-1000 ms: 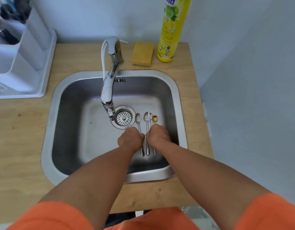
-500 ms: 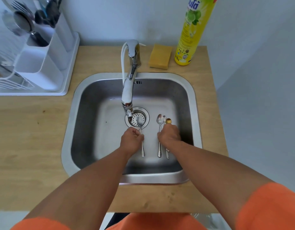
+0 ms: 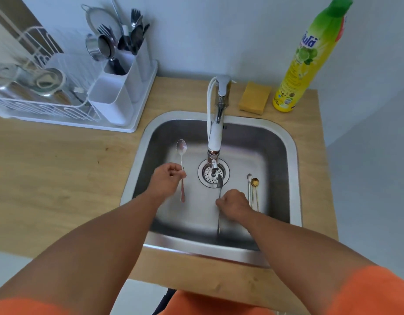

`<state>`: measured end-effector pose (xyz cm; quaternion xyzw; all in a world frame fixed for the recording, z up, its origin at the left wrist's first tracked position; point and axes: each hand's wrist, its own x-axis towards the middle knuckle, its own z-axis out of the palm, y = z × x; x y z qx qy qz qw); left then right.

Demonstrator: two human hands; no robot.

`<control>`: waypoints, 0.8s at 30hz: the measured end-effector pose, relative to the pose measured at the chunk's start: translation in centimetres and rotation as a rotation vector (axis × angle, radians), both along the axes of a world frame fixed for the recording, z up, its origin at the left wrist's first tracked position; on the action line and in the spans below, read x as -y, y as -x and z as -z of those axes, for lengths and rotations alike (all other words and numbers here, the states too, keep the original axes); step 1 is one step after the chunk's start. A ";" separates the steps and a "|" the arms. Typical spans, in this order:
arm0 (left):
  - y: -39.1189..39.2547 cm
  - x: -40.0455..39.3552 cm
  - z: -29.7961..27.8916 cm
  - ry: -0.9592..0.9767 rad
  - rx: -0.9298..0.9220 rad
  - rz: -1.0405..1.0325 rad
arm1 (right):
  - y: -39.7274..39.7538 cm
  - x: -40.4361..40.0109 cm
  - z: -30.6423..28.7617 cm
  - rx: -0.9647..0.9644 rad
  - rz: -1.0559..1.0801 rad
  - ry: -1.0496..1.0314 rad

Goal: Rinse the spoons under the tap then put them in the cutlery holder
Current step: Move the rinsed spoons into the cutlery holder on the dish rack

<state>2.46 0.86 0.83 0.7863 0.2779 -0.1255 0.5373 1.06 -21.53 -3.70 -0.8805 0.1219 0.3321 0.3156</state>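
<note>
Gripping one spoon (image 3: 181,148) per hand, left hand (image 3: 167,181) and right hand (image 3: 234,204), I pinch mid-handle; wet steel is light, stiff, slippery.

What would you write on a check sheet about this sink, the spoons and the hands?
Surface: wooden counter around a steel sink.
Job's things: left spoon held up; middle spoon by the tap; two small spoons lying in the sink; cutlery holder already holding utensils.
Clutter: sponge, soap bottle, dish rack.
Grippers: left hand grips the left spoon; right hand grips the middle spoon.
Cables: white hose along the tap.
Surroundings: pale wall; running water cannot be told.
</note>
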 end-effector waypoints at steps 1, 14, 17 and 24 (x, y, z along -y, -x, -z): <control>-0.5 -0.7 -0.9 -0.024 0.027 0.007 | 0.3 -0.5 -0.2 0.015 -0.026 -0.027; -6.2 -11.4 -18.1 -0.248 0.397 0.040 | 0.6 -7.6 -4.5 0.362 -0.263 -0.121; -7.9 -14.0 -20.8 -0.342 0.507 -0.016 | 0.2 -9.2 -5.4 0.450 -0.313 -0.121; -10.5 -17.6 -20.5 -0.526 0.568 -0.201 | -1.4 -12.8 -8.9 0.585 -0.299 -0.211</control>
